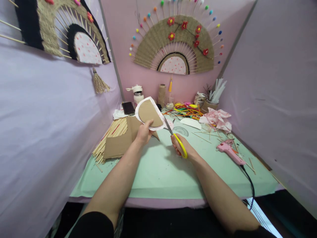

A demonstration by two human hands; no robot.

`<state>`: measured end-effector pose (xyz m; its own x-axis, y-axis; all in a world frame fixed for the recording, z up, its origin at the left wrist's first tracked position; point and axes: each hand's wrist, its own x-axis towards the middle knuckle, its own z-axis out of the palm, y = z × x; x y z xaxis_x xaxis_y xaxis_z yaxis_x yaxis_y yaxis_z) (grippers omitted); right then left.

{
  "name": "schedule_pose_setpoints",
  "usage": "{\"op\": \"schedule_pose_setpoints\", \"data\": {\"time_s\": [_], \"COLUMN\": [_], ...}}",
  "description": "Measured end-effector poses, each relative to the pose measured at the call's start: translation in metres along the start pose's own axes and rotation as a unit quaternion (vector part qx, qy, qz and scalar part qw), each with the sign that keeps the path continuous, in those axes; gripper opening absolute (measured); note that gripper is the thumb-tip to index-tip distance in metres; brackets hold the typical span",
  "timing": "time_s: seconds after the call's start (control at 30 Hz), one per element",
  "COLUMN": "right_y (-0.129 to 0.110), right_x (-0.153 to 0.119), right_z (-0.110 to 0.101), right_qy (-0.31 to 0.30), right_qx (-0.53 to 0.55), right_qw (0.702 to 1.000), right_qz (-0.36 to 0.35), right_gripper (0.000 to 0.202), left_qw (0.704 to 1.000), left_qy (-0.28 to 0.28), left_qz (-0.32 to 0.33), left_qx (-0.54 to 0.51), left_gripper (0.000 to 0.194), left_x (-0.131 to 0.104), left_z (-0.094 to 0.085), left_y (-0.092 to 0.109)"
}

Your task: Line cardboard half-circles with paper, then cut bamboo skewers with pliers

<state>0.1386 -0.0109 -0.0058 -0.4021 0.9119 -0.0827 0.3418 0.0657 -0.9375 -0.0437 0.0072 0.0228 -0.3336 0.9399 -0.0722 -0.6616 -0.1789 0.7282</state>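
My left hand (145,131) grips the lower edge of a half-round cardboard piece (149,112), thumb on its face. A white border of paper or cloth (158,111) shows all around the cardboard. In my right hand (178,145) is a pair of scissors (182,147) with yellow handles, fingers closed round the loops. The blades point up and left, at the lower right corner of the white border. Whether they touch it I cannot tell. Both hands are raised above the green-covered table (158,175).
Cardboard sheets (117,143) lie over thin wooden sticks (109,130) at left. A protractor (180,131) and white half-round piece (190,123) lie ahead of the scissors. At right are a pink glue gun (230,152) with cord and crumpled pink paper (216,119). Coloured strands (189,111) lie behind.
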Motion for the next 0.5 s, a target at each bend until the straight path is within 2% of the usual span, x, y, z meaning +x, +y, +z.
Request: {"op": "schedule_pose_setpoints", "data": {"time_s": [0.5], "right_y": [-0.0012], "right_x": [-0.0032], "right_z": [-0.0006], "right_qy": [-0.005], "right_qx": [-0.008], "right_qw": [1.0], "right_qz": [0.01], "right_gripper": [0.052], "left_qw": [0.997], "left_qy": [0.003], "left_qz": [0.057], "left_qx": [0.051], "left_gripper": [0.036], "left_x": [-0.0047], "left_z": [0.0038], "left_y": [-0.0049]}}
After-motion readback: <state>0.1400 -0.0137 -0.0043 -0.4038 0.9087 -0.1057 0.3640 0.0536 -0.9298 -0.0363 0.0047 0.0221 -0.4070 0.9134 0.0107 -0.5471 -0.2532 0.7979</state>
